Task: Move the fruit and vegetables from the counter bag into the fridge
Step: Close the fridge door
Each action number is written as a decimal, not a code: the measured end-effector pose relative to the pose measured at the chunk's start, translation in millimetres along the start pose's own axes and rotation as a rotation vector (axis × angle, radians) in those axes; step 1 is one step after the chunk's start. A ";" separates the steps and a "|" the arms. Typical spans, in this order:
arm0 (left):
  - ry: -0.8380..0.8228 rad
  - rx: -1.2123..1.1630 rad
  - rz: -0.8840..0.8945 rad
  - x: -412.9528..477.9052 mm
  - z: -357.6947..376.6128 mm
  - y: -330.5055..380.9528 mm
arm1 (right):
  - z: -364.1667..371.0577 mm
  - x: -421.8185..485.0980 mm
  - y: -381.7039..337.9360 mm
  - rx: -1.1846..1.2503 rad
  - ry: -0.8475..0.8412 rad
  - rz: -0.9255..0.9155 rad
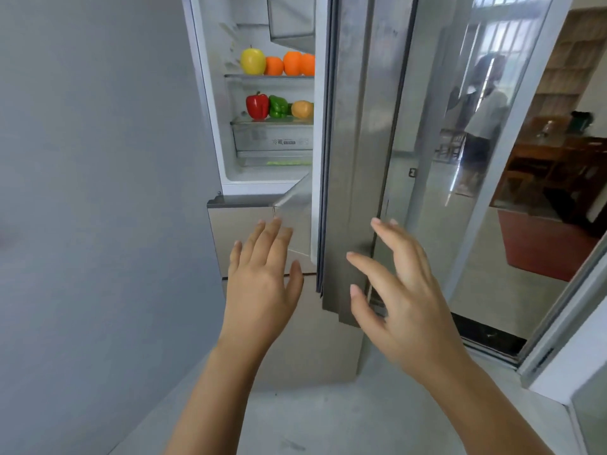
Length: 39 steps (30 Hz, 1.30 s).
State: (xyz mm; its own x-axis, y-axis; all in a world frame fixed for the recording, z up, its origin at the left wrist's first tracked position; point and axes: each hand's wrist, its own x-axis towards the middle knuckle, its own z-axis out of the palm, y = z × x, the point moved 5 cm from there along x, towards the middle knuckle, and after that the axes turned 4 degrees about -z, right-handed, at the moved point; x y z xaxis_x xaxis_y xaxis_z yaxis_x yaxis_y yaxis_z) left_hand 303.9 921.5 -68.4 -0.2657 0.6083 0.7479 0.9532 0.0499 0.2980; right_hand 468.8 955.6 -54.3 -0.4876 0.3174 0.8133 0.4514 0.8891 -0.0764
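Note:
The fridge (213, 133) stands partly open, its steel door (354, 159) swung most of the way across the opening. On the upper shelf sit a yellow apple (252, 60) and oranges (292, 64). The shelf below holds a red pepper (257, 106), a green pepper (278, 107) and a yellowish round fruit (302, 109). My left hand (262, 284) is spread flat in front of the lower fridge drawer, holding nothing. My right hand (397, 290) hovers at the door's lower edge with fingers spread; whether it touches the door is unclear. The counter bag is out of sight.
A grey wall (98, 192) fills the left side. A glass sliding door (476, 159) to the right reflects a person, with its floor track (492, 339) beside the fridge. Wooden furniture (558, 165) shows beyond the glass. Pale floor (328, 421) lies below.

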 end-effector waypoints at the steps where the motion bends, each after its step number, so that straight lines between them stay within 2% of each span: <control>1: 0.011 0.010 0.009 -0.5 -4.2 -1.8 | 3.6 3.2 0.4 -0.003 0.002 0.002; 9: 0.053 0.066 0.017 -6.4 -19.6 -28.1 | 55.5 34.8 8.1 -0.001 -0.095 0.003; 16: 0.046 0.120 0.042 9.1 -3.5 -52.5 | 119.8 64.3 19.1 0.055 -0.156 -0.022; 27: 0.048 0.210 0.096 78.4 60.2 -110.6 | 230.4 134.3 62.2 0.088 -0.155 -0.049; 33: 0.082 0.258 0.040 121.7 97.5 -149.8 | 275.3 167.1 82.5 0.077 -0.117 -0.117; 39: 0.141 0.256 0.027 153.9 130.7 -185.6 | 305.4 196.9 114.9 0.069 -0.051 -0.054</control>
State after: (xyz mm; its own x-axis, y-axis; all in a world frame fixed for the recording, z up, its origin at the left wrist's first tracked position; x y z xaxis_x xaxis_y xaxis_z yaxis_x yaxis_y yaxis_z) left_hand 104.9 1109.4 -86.2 -0.2401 0.4973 0.8337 0.9608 0.2447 0.1307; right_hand 196.4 1220.9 -79.0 -0.5477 0.2832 0.7872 0.3718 0.9254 -0.0743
